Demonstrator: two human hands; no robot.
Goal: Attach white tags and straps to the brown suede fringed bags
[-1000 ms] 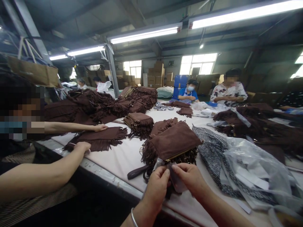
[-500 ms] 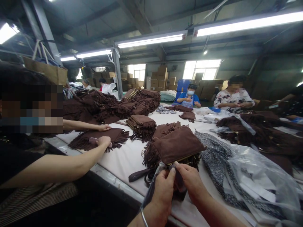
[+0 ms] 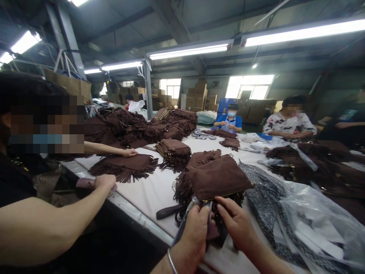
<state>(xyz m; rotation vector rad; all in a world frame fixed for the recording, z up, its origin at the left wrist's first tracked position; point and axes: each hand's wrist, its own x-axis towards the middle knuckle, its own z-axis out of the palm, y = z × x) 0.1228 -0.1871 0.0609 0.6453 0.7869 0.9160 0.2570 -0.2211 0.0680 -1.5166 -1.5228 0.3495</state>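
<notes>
A brown fringed suede pouch (image 3: 219, 177) with a gold zipper along its near edge lies on top of other pouches in front of me. My left hand (image 3: 195, 228), with a bangle at the wrist, is closed around a greyish, shiny strip (image 3: 182, 228) just below the zipper end. What this strip belongs to is hidden by the fingers. My right hand (image 3: 238, 224) is beside it, index fingertip at the zippered edge and thumb a little apart below, with nothing visible between them. A dark wrist strap (image 3: 168, 211) lies to the left of the pouch.
At left a co-worker's hand grips a pinkish comb (image 3: 84, 183) by a spread fringed pouch (image 3: 125, 164). A pouch stack (image 3: 173, 152) and a large pile (image 3: 114, 125) lie behind. Speckled fabric (image 3: 264, 198) and a plastic bag (image 3: 322, 217) are at right. Other people sit across the table.
My right thumb and index finger have parted and shifted slightly right of the zipper end. My left hand keeps its grip. The co-worker's comb has moved off the pouch toward the table edge.
</notes>
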